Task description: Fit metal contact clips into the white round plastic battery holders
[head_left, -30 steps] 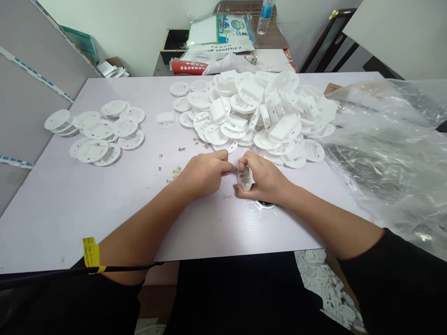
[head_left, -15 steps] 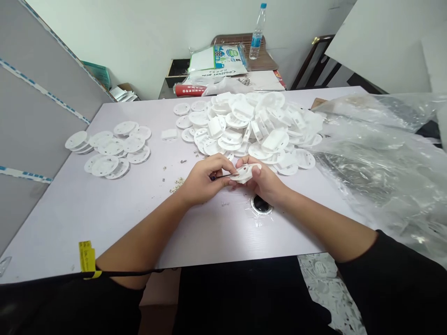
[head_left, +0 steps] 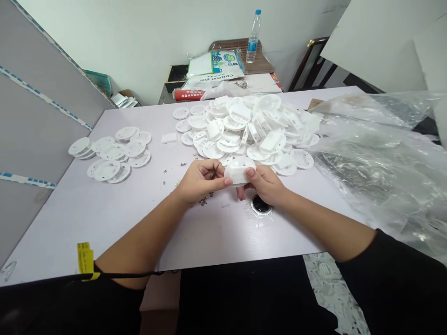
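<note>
Between my two hands is a round white plastic part (head_left: 239,171), its raised box-like side facing me. My right hand (head_left: 267,183) grips its right edge, thumb on top. The thumb and fingers of my left hand (head_left: 206,180) pinch its left edge. Just beyond them lies a large heap of similar white parts (head_left: 240,111). Small metal pieces (head_left: 203,201) are scattered on the table beside and below my left hand. Whether my left fingers also hold something small is hidden.
A smaller group of white discs (head_left: 111,151) lies at the left of the table (head_left: 104,218). Clear plastic bags (head_left: 377,158) cover the right side. A round black-centred fitting (head_left: 261,204) is near my right wrist. A water bottle (head_left: 253,39) stands at the back.
The white part has turned so its raised side shows. The thin dark tool seen in my left hand earlier is no longer visible. More metal pieces show under my left hand.
</note>
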A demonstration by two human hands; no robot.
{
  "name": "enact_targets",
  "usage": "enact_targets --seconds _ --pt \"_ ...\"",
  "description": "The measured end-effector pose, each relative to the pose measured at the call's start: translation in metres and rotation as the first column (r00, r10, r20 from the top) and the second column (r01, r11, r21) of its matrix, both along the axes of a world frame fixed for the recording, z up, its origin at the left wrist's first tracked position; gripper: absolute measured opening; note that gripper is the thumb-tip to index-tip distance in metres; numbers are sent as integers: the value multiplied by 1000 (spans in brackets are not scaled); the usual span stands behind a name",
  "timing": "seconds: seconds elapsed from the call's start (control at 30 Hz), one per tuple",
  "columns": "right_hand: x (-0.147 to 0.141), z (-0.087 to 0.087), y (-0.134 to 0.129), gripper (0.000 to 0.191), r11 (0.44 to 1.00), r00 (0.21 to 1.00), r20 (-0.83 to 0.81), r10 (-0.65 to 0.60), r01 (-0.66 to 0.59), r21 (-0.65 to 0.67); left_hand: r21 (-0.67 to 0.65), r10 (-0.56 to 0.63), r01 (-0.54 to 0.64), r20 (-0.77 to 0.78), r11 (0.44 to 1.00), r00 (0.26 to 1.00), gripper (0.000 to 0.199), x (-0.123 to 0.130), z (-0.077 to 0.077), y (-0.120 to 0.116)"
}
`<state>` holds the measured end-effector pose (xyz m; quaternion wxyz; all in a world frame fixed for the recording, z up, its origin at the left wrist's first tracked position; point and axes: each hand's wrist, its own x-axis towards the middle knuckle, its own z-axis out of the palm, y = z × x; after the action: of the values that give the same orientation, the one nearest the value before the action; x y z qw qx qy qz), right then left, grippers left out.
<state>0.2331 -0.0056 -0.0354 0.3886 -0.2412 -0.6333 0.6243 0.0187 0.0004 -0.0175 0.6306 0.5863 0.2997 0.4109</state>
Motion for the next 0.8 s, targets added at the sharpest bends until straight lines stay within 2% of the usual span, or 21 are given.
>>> enact_targets --seconds 0.17,0.47,0.6,0.7,0.8 --pt "0 -3 -1 49 999 999 34 -36 35 36 -43 84 -86 -42 995 996 39 2 -3 -1" --pt "0 -4 -4 52 978 966 178 -187 166 124 -9 190 -191 -68 982 979 32 9 -4 -4" --pt "-2 -3 -6 49 985 975 143 -172 167 44 50 210 -206 -92 977 973 29 8 -5 -3" --pt "0 -3 -5 49 991 985 120 -127 130 -19 124 205 -182 -205 975 957 29 4 -3 -1" --pt "5 -6 0 46 992 978 165 -124 121 27 240 277 -203 -334 949 901 27 -7 3 3"
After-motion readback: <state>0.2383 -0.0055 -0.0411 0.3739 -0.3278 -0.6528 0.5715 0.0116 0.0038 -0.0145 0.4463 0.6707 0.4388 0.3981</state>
